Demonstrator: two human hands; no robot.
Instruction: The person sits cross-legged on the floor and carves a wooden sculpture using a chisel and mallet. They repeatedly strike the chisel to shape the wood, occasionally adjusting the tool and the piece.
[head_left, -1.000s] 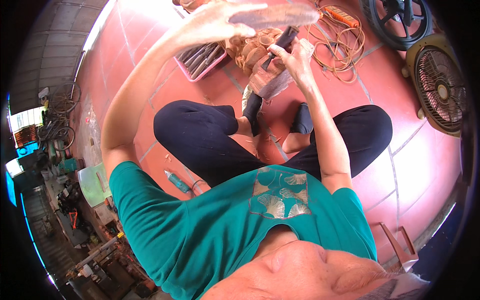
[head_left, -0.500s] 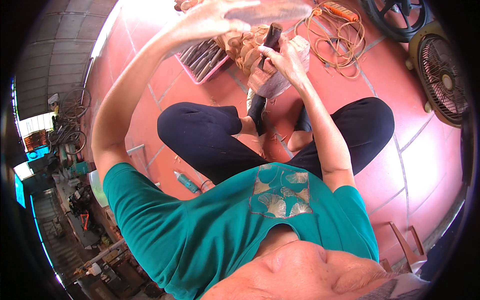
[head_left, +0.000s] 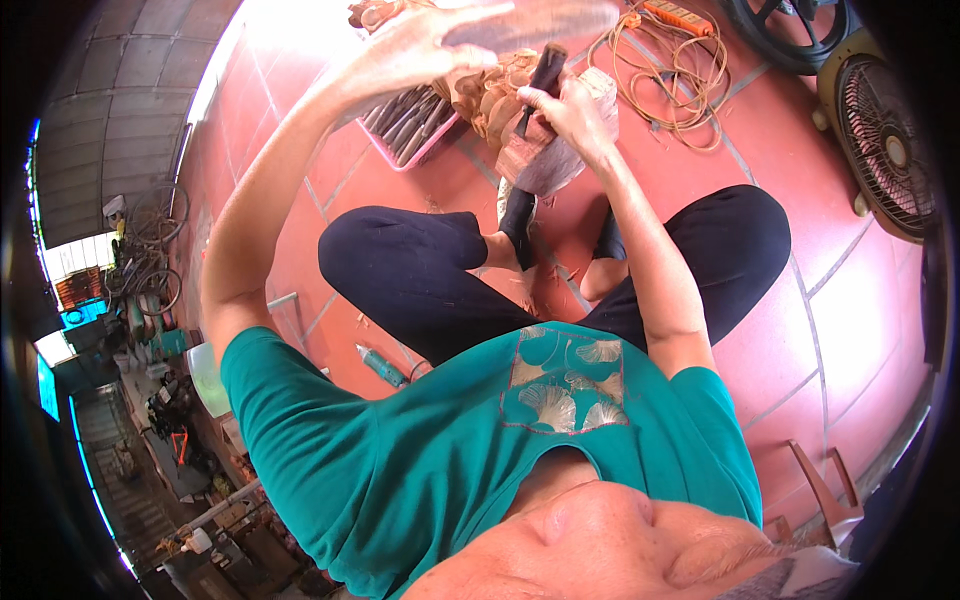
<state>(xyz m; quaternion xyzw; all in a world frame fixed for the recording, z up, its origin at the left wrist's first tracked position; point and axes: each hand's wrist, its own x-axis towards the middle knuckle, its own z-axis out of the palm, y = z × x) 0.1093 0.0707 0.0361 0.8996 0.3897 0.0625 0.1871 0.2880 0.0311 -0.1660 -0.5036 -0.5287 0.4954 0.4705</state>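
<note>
My left hand [head_left: 415,48] is raised near the top edge, closed round a wooden mallet [head_left: 545,24] that is smeared by motion. The mallet hovers above a chisel [head_left: 547,72] with a dark handle, apart from its top end. My right hand [head_left: 582,118] grips this chisel, thumb laid across it, and holds it tilted with its lower end at the wood. Beneath is a carved wooden block [head_left: 540,168], with rounded, overlapping shapes on its far side and a flatter pale face towards me. The chisel's cutting tip is too small to make out.
Left of the carving stands a pink basket [head_left: 402,163] of carving tools. A coiled orange cord [head_left: 690,125] and power strip [head_left: 678,17], a fan [head_left: 885,140] and a black wheel [head_left: 790,35] lie to the right. A teal power tool [head_left: 382,365] rests by my left knee.
The whole view has shifted slightly. Both hands keep nearly the same places, with the mallet still raised and blurred and the chisel still on the wood.
</note>
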